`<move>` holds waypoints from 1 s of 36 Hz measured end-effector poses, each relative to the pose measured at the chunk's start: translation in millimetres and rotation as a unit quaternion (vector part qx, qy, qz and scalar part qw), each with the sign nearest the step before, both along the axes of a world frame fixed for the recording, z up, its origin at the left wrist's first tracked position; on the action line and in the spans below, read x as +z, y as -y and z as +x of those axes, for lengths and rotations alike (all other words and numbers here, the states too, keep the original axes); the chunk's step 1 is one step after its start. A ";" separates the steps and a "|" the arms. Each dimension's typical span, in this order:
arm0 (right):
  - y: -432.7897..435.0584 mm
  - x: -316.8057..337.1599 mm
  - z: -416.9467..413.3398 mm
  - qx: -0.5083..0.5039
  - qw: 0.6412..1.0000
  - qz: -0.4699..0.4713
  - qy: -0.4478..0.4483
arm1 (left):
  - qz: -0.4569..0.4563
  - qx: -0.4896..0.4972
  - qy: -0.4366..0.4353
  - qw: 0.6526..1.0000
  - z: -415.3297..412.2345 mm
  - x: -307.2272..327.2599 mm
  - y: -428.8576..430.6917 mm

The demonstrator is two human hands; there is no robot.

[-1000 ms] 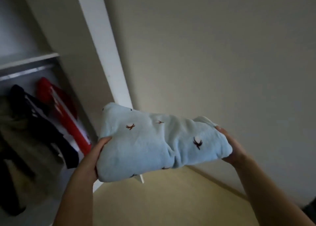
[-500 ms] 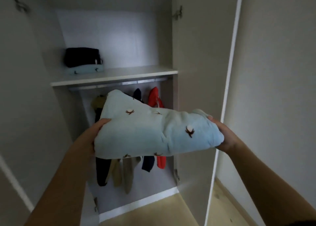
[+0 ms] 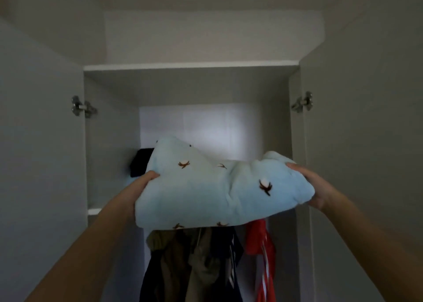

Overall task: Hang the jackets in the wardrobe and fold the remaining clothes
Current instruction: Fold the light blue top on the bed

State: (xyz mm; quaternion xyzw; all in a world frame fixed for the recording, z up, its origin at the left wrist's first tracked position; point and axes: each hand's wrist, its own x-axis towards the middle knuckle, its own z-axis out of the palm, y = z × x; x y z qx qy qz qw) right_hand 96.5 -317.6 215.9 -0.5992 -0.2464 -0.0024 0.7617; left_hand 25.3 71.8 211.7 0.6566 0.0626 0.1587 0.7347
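Raised since half a second ago: bundle [image 3: 217, 192] sits at shelf [image 3: 93, 211] height, above jackets [image 3: 194, 256]. Left hand [image 3: 138, 190] and right hand [image 3: 317, 187] clasp its ends. Likely soft, light, saggy; best supported underneath.

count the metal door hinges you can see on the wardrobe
2. The left hinge sits high on the left side of the wardrobe, the right hinge high on the right side. Lower ones may be hidden.

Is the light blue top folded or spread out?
Folded: the light blue top is a thick compact bundle, held between the left hand and right hand.
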 end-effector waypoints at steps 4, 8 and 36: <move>-22.9 50.6 79.9 -0.082 0.991 0.019 0.103 | 0.041 0.019 0.062 0.997 62.4 46.6 -10.3; -44.2 75.1 153.6 -0.132 0.978 0.047 0.155 | 0.080 0.068 0.141 0.984 130.0 80.4 -29.6; -104.2 -10.3 366.5 -0.195 0.799 -0.569 -0.010 | 0.225 0.012 -0.139 0.964 390.5 -10.4 -104.7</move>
